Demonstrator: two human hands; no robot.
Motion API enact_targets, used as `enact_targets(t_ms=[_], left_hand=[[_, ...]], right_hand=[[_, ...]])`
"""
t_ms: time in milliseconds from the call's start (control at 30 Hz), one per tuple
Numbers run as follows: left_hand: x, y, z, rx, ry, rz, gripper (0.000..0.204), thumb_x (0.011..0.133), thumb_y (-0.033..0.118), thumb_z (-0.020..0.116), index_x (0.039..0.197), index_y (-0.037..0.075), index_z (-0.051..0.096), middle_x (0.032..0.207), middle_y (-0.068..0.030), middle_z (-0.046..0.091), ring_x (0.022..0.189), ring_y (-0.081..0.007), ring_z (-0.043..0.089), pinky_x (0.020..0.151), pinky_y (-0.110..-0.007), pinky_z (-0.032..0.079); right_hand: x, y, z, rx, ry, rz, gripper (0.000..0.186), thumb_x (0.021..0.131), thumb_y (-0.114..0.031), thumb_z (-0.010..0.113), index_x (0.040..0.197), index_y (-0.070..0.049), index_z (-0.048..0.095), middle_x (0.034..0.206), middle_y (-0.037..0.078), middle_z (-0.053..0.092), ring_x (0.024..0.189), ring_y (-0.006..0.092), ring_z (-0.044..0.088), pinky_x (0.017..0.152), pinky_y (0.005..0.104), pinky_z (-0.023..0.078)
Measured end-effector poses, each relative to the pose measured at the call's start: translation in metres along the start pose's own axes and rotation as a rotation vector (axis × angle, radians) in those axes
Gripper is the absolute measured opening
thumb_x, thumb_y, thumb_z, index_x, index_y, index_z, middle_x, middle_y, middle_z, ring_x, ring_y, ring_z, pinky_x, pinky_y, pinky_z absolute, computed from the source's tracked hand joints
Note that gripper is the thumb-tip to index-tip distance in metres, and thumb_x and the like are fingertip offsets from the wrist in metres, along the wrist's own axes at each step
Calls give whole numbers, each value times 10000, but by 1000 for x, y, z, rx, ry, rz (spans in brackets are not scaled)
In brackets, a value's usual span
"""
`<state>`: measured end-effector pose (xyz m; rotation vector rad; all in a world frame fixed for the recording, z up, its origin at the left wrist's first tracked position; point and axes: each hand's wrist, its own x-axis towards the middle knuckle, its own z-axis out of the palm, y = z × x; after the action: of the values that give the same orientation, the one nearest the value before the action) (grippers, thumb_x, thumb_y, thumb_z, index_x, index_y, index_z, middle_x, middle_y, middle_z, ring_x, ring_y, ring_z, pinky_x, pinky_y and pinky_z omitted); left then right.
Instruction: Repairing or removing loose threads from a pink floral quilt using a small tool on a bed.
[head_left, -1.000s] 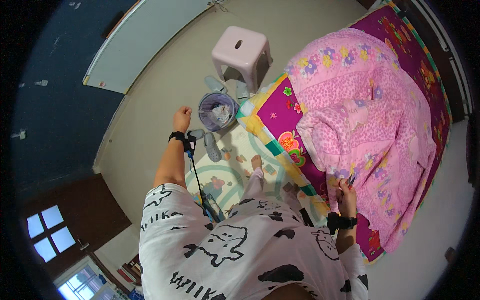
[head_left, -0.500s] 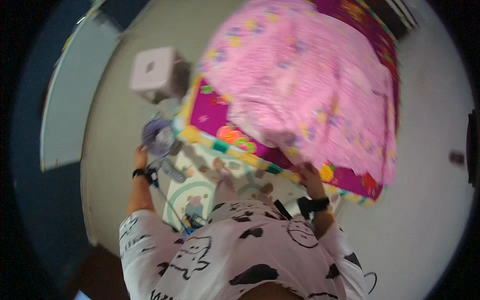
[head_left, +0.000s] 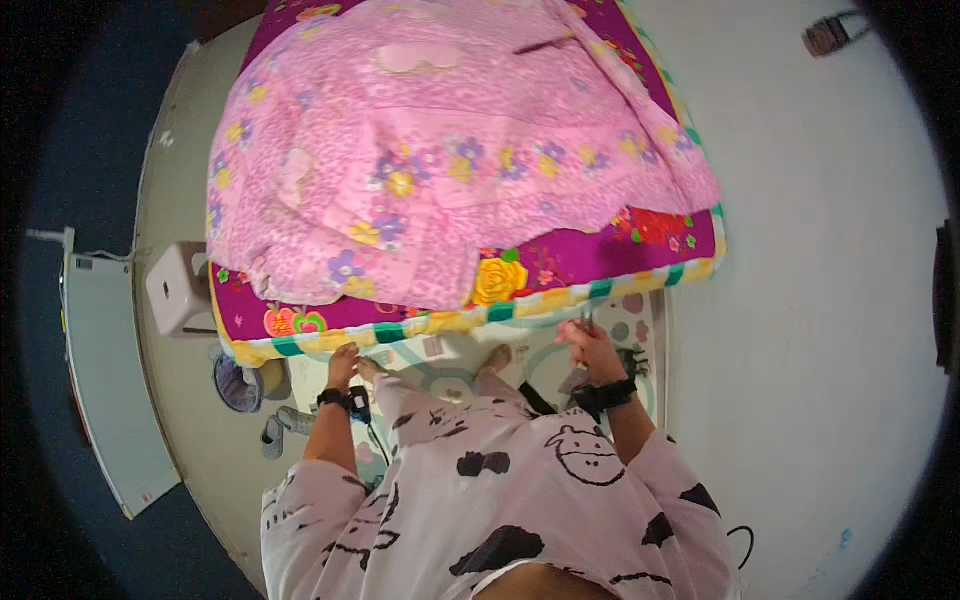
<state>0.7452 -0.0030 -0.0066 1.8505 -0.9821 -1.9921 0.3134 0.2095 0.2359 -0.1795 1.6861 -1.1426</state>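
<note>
A pink quilt (head_left: 450,190) with yellow and purple flowers lies rumpled over a purple flowered mattress (head_left: 590,255) with a green, yellow and white edge. Just below the mattress edge, at left, hangs my left hand (head_left: 343,366), its fingers loosely apart and nothing seen in them. My right hand (head_left: 590,352) is in front of the near edge, right of centre, touching nothing that I can see. Its fingers are partly bent and spread, slightly blurred. Both wrists wear black bands.
A pale pink stool (head_left: 180,288) stands left of the mattress. Below it are a purple-lined bin (head_left: 237,385) and grey slippers (head_left: 272,437). A patterned mat (head_left: 430,350) lies underfoot. A pale board (head_left: 115,380) is at far left, and a white wall (head_left: 800,300) at right.
My view has turned, so the mattress now lies straight ahead and the stool farther left. My right hand has come away from the quilt's near edge; my left hand is nearer the mattress.
</note>
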Motion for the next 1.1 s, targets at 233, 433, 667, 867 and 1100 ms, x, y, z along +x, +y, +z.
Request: enact_targets(t_ms=[233, 433, 667, 867, 1100], left_hand=[[-4, 51, 215, 265, -205, -39, 328, 849, 281, 538, 1146, 142, 528, 946, 4, 574, 862, -130, 547, 705, -319, 421], [36, 67, 291, 304, -275, -49, 359, 857, 285, 538, 1166, 103, 509, 1013, -11, 588, 880, -135, 558, 714, -323, 428], [74, 60, 361, 173, -330, -101, 351, 840, 293, 551, 1102, 59, 543, 961, -30, 585, 814, -130, 564, 638, -265, 450], [52, 103, 483, 232, -385, -226, 543, 849, 407, 549, 1240, 50, 427, 1151, -73, 527, 1062, -213, 510, 834, -366, 416], [93, 67, 585, -284, -315, -248, 506, 851, 412, 562, 1222, 93, 430, 1205, -68, 483, 1107, -201, 446, 945, -342, 325]], right_hand=[[-13, 24, -183, 221, 323, -11, 213, 816, -276, 612, 868, -70, 594, 731, 11, 604, 438, 59, 374, 405, 224, 338], [22, 46, -224, 229, 400, 118, 226, 823, -286, 611, 900, -74, 594, 756, 29, 620, 457, 60, 395, 421, 226, 354], [55, 32, -250, 247, 419, 136, 186, 867, -268, 563, 887, -85, 593, 612, -31, 485, 445, 53, 354, 388, 233, 299], [107, 27, -285, 321, 278, 59, 274, 915, -297, 478, 1018, -49, 530, 626, -18, 463, 475, 67, 369, 407, 244, 306], [186, -18, -313, -3, -76, 18, 254, 927, -254, 452, 1077, -52, 485, 653, -9, 441, 545, 67, 408, 494, 232, 354]])
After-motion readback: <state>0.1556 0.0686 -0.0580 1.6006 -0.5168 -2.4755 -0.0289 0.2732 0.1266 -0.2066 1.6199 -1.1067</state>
